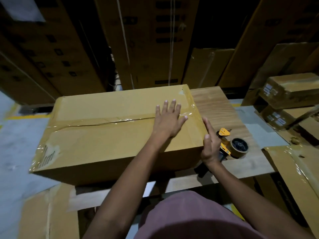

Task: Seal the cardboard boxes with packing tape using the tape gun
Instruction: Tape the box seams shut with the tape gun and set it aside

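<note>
- Both hands were flat and unclenched: my left hand (170,120) pressed its spread fingers on the taped seam (110,123), my right hand (209,144) lay straight-fingered against the cardboard box (107,144) at its right end.
- Stiff, matte board under glossy, wrinkled tape; probably slid easily on the wood-grain table (222,107).
- Just beside my right hand lay the yellow tape gun (231,146); I judged its handle the place to grip.

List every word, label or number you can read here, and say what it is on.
None can be read.
Dark print on the cardboard box: smeared under tape.
White labels on the small boxes: too small.
Black markings on the tall cartons: too dark, blurred.
</note>
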A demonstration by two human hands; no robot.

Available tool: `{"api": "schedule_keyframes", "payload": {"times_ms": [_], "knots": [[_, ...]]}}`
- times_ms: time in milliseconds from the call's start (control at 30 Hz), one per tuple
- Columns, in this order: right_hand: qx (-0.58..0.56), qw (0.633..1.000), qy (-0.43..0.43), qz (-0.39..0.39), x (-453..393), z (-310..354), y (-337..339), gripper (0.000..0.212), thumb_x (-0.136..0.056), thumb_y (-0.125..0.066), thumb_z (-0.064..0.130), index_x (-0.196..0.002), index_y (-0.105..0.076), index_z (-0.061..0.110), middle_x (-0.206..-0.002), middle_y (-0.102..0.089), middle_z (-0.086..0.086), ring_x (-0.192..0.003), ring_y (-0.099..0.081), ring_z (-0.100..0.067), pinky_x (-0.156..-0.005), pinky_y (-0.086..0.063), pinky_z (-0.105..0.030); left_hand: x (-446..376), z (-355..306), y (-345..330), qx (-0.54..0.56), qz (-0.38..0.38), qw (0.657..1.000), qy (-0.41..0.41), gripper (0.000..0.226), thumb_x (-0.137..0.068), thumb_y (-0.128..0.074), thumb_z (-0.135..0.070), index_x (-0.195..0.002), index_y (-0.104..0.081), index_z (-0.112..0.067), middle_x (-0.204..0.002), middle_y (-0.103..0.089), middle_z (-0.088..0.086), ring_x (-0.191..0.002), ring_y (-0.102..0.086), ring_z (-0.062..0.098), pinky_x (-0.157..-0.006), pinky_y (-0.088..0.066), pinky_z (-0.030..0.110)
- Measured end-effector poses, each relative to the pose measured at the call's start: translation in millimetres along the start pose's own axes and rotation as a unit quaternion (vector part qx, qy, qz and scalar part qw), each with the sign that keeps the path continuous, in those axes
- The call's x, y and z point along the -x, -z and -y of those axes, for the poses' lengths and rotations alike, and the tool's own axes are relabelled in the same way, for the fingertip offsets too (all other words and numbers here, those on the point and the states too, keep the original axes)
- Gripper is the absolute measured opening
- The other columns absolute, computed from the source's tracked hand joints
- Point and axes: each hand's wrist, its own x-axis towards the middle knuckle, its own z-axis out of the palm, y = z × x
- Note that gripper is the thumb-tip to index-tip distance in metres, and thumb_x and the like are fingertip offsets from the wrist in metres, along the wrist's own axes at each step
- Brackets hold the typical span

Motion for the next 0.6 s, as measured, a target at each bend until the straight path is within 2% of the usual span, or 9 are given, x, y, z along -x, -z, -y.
{"api": "schedule_keyframes", "payload": {"times_ms": [100,167,267,333,433,533,600], "knots": [[0.049,0.995,0.072,0.038,-11,-11,6,0.088,-0.105,-0.017,0.065,-0.15,-0.044,-0.006,-0.15,-0.049,-0.013,-0.142,-0.045,-0.01,-0.113,-0.041,-0.029,4,-1,4,-0.005,-0.006,1.0,0.011,0.066,-0.106,-0.017,-0.059,-0.163,-0.012,-0.026,-0.171,-0.002,0.0,-0.157,0.005,0.029,-0.124,0.0,0.058],[0.049,0.993,0.087,0.061,-14,-13,9,0.084,-0.107,-0.017,0.061,-0.15,-0.042,-0.007,-0.153,-0.047,-0.016,-0.147,-0.041,-0.01,-0.117,-0.037,-0.028,8,-2,6,-0.007,-0.008,1.0,0.026,0.063,-0.107,-0.018,-0.056,-0.162,-0.014,-0.026,-0.171,-0.004,0.0,-0.157,0.004,0.029,-0.124,-0.001,0.058],[-0.02,0.997,-0.005,0.075,-8,-8,6,0.066,-0.106,-0.032,0.039,-0.155,-0.035,-0.005,-0.156,-0.044,-0.016,-0.146,-0.044,-0.023,-0.117,-0.038,-0.025,15,-7,5,-0.006,-0.005,0.998,0.058,0.062,-0.107,-0.017,-0.054,-0.163,-0.012,-0.026,-0.171,-0.002,-0.001,-0.157,0.003,0.029,-0.125,-0.001,0.058],[-0.052,0.993,-0.066,0.086,-4,-2,8,0.065,-0.1,-0.035,0.028,-0.157,-0.03,-0.002,-0.158,-0.042,-0.015,-0.144,-0.045,-0.026,-0.112,-0.039,-0.019,22,-11,3,0.003,0.003,0.996,0.084,0.063,-0.107,-0.015,-0.054,-0.163,-0.008,-0.026,-0.171,0.001,-0.001,-0.157,0.005,0.028,-0.125,0.0,0.055],[-0.028,0.987,-0.096,0.125,-5,3,16,0.071,-0.098,-0.034,0.036,-0.161,-0.025,0.004,-0.161,-0.039,-0.009,-0.144,-0.041,-0.02,-0.105,-0.036,-0.014,39,-6,2,0.011,0.013,0.991,0.135,0.065,-0.106,-0.01,-0.055,-0.163,-0.001,-0.024,-0.17,0.005,-0.002,-0.157,0.005,0.027,-0.126,-0.001,0.052],[-0.067,0.983,-0.126,0.113,2,-1,17,0.067,-0.105,-0.036,0.038,-0.162,-0.022,0.005,-0.166,-0.03,-0.009,-0.152,-0.03,-0.016,-0.117,-0.026,-0.019,58,15,7,0.018,0.013,0.982,0.188,0.064,-0.106,-0.008,-0.055,-0.162,0.001,-0.025,-0.17,0.006,-0.002,-0.156,0.005,0.028,-0.126,-0.002,0.053],[-0.116,0.978,-0.149,0.088,8,-2,15,0.069,-0.104,-0.034,0.044,-0.161,-0.026,0.005,-0.166,-0.032,-0.008,-0.152,-0.031,-0.014,-0.123,-0.027,-0.026,73,33,14,0.022,0.01,0.975,0.223,0.063,-0.106,-0.008,-0.055,-0.162,0.0,-0.027,-0.17,0.006,-0.003,-0.156,0.004,0.029,-0.125,-0.002,0.055]]}}
